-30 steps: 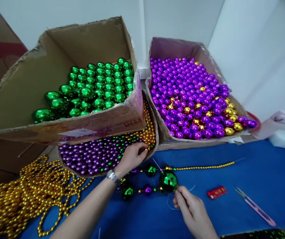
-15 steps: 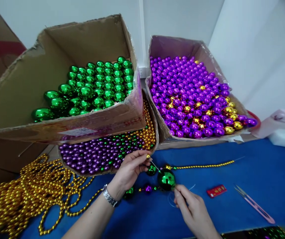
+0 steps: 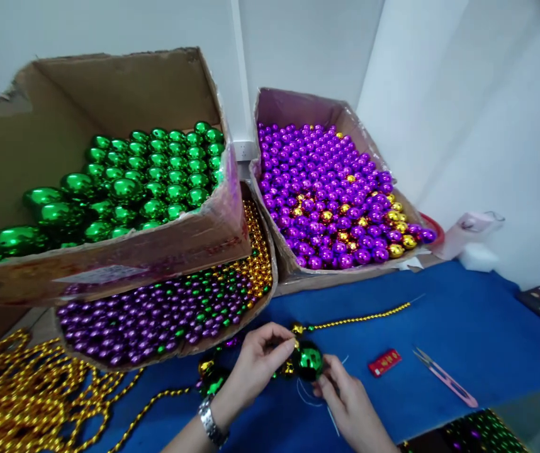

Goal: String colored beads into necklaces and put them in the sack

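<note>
- Right hand was seen low on the blue surface, fingers closed on a large green ball, thin white thread trailing under it.
- Left hand was pinched shut at the ball's left side; a small gold bead appeared to be held at the fingertips, not certain.
- Part-strung strand lay on the surface: gold ball and green ball left of the wrist, gold bead string running right.
- Judgement: the ball should be kept steady, bead hole lined up with the thread end, thread kept taut and clear of the strand.
- Red card and pink snips lay well right, not obstructing.
- Gold chain pile sat at far left.
- Tray of small beads sat just behind the hands; its rim crowded the left hand.
- Box of green balls and box of purple balls stood furthest back.
</note>
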A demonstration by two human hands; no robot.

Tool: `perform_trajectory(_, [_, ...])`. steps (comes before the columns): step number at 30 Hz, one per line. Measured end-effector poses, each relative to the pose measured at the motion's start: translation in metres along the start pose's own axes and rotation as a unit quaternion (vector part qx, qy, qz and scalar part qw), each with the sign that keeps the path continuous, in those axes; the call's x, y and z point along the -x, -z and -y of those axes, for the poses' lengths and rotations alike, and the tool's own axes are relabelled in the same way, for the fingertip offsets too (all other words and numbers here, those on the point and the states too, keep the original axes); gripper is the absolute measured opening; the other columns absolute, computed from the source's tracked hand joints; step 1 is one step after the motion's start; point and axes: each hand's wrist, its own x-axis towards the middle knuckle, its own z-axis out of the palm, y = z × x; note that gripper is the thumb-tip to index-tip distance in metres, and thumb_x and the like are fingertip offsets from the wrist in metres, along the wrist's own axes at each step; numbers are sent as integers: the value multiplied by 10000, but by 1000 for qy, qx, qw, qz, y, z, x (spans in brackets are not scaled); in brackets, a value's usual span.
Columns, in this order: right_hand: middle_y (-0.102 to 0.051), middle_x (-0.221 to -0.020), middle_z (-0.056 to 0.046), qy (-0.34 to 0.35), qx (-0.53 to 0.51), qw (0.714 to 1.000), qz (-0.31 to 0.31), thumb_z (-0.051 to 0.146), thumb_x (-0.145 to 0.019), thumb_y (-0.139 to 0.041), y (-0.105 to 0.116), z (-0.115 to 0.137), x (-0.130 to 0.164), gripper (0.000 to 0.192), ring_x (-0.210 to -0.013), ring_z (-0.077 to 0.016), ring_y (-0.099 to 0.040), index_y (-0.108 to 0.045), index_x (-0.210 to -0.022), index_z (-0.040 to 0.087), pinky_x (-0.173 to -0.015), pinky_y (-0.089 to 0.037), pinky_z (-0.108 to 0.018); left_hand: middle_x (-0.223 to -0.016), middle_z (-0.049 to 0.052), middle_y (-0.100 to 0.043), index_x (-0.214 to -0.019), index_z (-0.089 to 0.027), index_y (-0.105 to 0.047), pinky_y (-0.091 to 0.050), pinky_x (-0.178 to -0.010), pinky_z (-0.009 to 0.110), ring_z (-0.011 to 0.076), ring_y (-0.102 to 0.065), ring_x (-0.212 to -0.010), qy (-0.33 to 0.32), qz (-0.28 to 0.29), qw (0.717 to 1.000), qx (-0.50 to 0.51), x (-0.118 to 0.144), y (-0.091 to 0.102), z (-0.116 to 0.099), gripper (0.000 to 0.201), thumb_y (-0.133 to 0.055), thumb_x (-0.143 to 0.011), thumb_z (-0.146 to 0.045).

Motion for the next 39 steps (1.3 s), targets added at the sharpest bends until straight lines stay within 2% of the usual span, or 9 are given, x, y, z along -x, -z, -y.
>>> perform_trajectory(9, [-569, -1214, -97, 102, 126, 981, -104, 233, -941, -368, 34, 23, -16, 354, -1135, -183, -541, -439, -1286, 204, -948, -452, -304, -773, 31, -674, -827, -187, -667, -454, -671, 246, 169, -608, -717, -136, 8, 981, -138, -18, -11, -55, 129, -565, -842, -265])
perform_trajectory(15, [-646, -803, -43, 101, -4, 986, -133, 298, -966, -353, 37, 50, -28, 289, -690, -134, -621, -609, -1043, 190, -660, -496, -210, -775, 34, -655, -831, -168, -649, -448, -633, 241, 163, -592, -705, -171, 79, 969, -158, -50, -12, -113, 232, -494, -883, -332])
perform_trajectory(18, [-612, -711, -23, 53, -64, 989, -124, 364, -964, -357, 39, 51, -29, 320, -622, -125, -590, -611, -1020, 177, -597, -475, -202, -850, 56, -648, -943, -173, -640, -442, -724, 287, 189, -588, -783, -242, 73, 919, -303, -89, -13, -133, 317, -379, -928, -351])
perform_trajectory(20, [-590, -680, -13, 21, -101, 988, -111, 404, -963, -347, 40, 52, -30, 353, -606, -124, -577, -591, -1053, 165, -578, -470, -201, -923, 116, -636, -995, -148, -632, -407, -841, 376, 258, -568, -903, -281, 15, 844, -457, -123, -16, -138, 312, -443, -893, -374])
perform_trajectory(24, [-565, -665, -5, -14, -138, 984, -114, 448, -953, -350, 39, 51, -29, 389, -610, -128, -560, -564, -1084, 150, -582, -462, -210, -857, 192, -640, -854, -117, -663, -413, -778, 488, 360, -576, -883, -208, 67, 763, -608, -178, -23, -133, 292, -530, -828, -376])
perform_trajectory(28, [-559, -662, -3, -24, -142, 983, -113, 467, -945, -358, 37, 48, -26, 397, -612, -130, -553, -563, -1075, 152, -588, -452, -214, -788, 185, -645, -688, -120, -656, -416, -757, 493, 373, -594, -853, -183, 106, 755, -620, -195, -26, -119, 36, -673, -671, -146])
perform_trajectory(32, [-551, -639, 3, -23, -148, 981, -122, 482, -936, -368, 33, 46, -23, 412, -594, -130, -550, -562, -1075, 147, -576, -440, -216, -858, 169, -637, -766, -122, -662, -430, -765, 464, 339, -606, -846, -193, 125, 762, -605, -192, -26, -114, 192, -632, -610, -15])
perform_trajectory(37, [-561, -625, 0, -19, -143, 980, -140, 479, -935, -373, 28, 45, -20, 416, -577, -126, -555, -585, -1063, 145, -554, -443, -204, -1060, 157, -579, -1032, -125, -599, -435, -852, 418, 283, -571, -968, -248, 91, 794, -548, -169, -14, -128, 279, -558, -756, -133])
perform_trajectory(39, [-578, -637, -9, -6, -126, 982, -137, 458, -944, -366, 28, 44, -18, 404, -581, -124, -567, -594, -1066, 147, -548, -450, -195, -1085, 128, -575, -1112, -135, -543, -434, -879, 370, 239, -554, -995, -263, 57, 845, -462, -147, -5, -131, 308, -540, -809, -192])
